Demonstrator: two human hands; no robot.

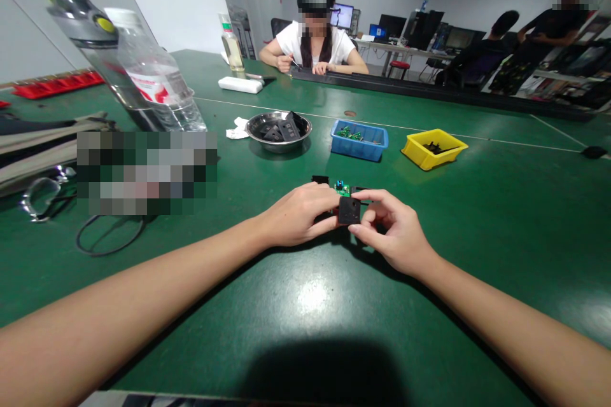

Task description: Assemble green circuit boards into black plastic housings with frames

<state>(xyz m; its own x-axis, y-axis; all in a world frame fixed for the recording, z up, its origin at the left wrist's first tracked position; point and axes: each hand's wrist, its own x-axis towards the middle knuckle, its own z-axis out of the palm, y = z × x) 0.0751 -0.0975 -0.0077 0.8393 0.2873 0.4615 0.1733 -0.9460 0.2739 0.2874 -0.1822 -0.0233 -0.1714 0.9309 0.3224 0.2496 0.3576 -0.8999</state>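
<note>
Between my two hands, above the green table (pixel 305 280), is a small black square piece (pixel 349 210). My right hand (pixel 398 229) pinches it between thumb and fingertips at its right side. The fingers of my left hand (pixel 303 213) are bent and closed at its left edge. Just behind the piece shows a small green circuit board (pixel 342 189) with a blue part on it. Another black part (pixel 320 179) sticks out beyond my left fingers. How these parts join is hidden by the fingers.
Beyond my hands stand a metal bowl (pixel 279 133) of black parts, a blue bin (pixel 359 140) with green boards and a yellow bin (pixel 433 149) with dark pieces. Bottles (pixel 155 79), a cable (pixel 109 251) and clear glasses (pixel 41 197) lie left. A person sits across the table.
</note>
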